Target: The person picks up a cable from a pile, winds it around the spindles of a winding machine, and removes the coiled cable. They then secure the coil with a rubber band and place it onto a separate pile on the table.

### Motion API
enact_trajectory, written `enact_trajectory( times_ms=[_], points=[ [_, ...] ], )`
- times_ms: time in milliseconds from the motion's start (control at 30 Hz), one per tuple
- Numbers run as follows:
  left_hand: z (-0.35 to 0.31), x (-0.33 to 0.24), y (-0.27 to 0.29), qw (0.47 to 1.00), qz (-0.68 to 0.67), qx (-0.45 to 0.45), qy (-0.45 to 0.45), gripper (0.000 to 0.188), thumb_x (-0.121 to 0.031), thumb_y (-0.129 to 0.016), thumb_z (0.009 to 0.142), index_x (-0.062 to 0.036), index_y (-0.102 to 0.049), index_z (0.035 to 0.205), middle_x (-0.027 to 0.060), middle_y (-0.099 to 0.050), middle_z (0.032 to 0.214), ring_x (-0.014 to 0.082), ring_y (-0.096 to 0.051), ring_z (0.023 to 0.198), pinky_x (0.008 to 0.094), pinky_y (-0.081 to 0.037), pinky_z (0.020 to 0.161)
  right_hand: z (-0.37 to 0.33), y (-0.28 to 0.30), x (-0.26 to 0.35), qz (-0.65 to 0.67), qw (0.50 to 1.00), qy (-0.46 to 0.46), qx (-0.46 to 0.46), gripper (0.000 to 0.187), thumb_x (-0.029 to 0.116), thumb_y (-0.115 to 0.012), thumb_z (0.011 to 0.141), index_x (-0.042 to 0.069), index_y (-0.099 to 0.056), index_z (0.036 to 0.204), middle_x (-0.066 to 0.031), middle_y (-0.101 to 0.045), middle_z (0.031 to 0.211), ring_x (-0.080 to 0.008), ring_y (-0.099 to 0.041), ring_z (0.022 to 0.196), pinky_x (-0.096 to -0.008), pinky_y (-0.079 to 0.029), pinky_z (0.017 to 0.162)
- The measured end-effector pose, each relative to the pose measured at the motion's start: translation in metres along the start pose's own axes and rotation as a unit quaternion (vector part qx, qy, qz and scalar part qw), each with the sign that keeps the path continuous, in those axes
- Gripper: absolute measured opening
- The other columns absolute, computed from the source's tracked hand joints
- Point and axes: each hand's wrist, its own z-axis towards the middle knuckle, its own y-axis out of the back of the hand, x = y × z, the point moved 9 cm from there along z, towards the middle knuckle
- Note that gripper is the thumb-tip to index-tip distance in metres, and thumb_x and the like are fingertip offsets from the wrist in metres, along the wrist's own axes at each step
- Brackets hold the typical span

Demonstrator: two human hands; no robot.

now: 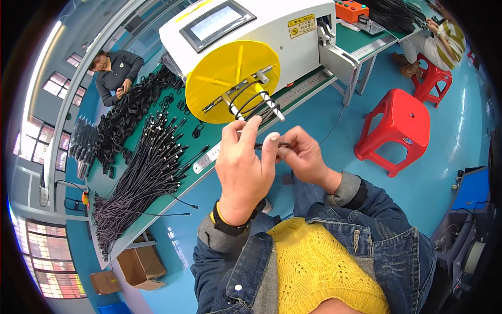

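A black cable (pixel 258 146) runs between my two hands, in front of a winding machine (pixel 293 49). My right hand (pixel 308 159) is closed, pinching the cable between thumb and fingertips. My left hand (pixel 241 165) is curled round the cable, its thumb raised and its upper fingertips close to the winding pegs; part of its grip is hidden. On the machine's yellow disc (pixel 209 73), two light-coloured pegs (pixel 265 98) stick out, with loops of black cable (pixel 241 93) around them.
Many loose black cables (pixel 141 172) and coiled ones (pixel 125 112) cover the green table (pixel 172 201) on the left. A ruler strip (pixel 206 159) lines its edge. Red stools (pixel 400 125) stand right. One person (pixel 119 70) sits across, another (pixel 449 39) at far right. Cardboard boxes (pixel 138 267) sit lower left.
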Motion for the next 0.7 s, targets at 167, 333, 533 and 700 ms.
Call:
enact_trajectory(
  times_ms=[167,333,533,700],
  points=[
    [0.024,-0.007,-0.006,0.991,0.098,0.086,0.011,0.025,-0.02,-0.065,0.075,-0.0048,-0.06,0.095,0.0126,-0.056,0.09,0.0287,-0.055,0.079,0.0353,-0.046,0.064,-0.004,-0.026,0.015,-0.258,0.957,0.062,0.116,0.009,-0.001,-0.053,0.084,0.001,-0.05,0.092,-0.0085,-0.065,0.08,-0.0144,-0.065,0.074,-0.0258,-0.052,0.062],
    [0.03,-0.017,-0.015,0.99,0.09,0.017,-0.105,0.013,-0.009,-0.065,0.071,-0.0047,-0.061,0.082,0.0091,-0.058,0.085,0.0281,-0.056,0.075,0.035,-0.045,0.065,0.001,-0.024,0.017,-0.281,0.952,0.085,0.093,0.013,0.0,-0.056,0.082,0.001,-0.051,0.094,-0.0084,-0.064,0.076,-0.0168,-0.065,0.071,-0.026,-0.052,0.063],
    [0.023,-0.007,-0.008,0.994,0.025,-0.059,-0.088,0.01,-0.003,-0.064,0.069,-0.0044,-0.061,0.079,0.0092,-0.059,0.083,0.0266,-0.057,0.073,0.0343,-0.046,0.065,0.004,-0.021,0.02,-0.284,0.95,0.089,0.098,0.006,0.001,-0.053,0.086,-0.001,-0.051,0.092,-0.0074,-0.063,0.077,-0.0136,-0.064,0.073,-0.025,-0.052,0.063],
    [0.02,0.006,-0.008,0.995,-0.042,-0.071,-0.056,0.009,-0.002,-0.065,0.07,-0.0039,-0.062,0.079,0.0096,-0.059,0.084,0.0263,-0.058,0.073,0.0335,-0.047,0.064,0.016,0.005,0.018,-0.234,0.972,0.034,0.022,0.007,0.002,-0.054,0.086,-0.001,-0.052,0.092,-0.0061,-0.063,0.078,-0.0128,-0.063,0.071,-0.0241,-0.053,0.064]
  ],
)
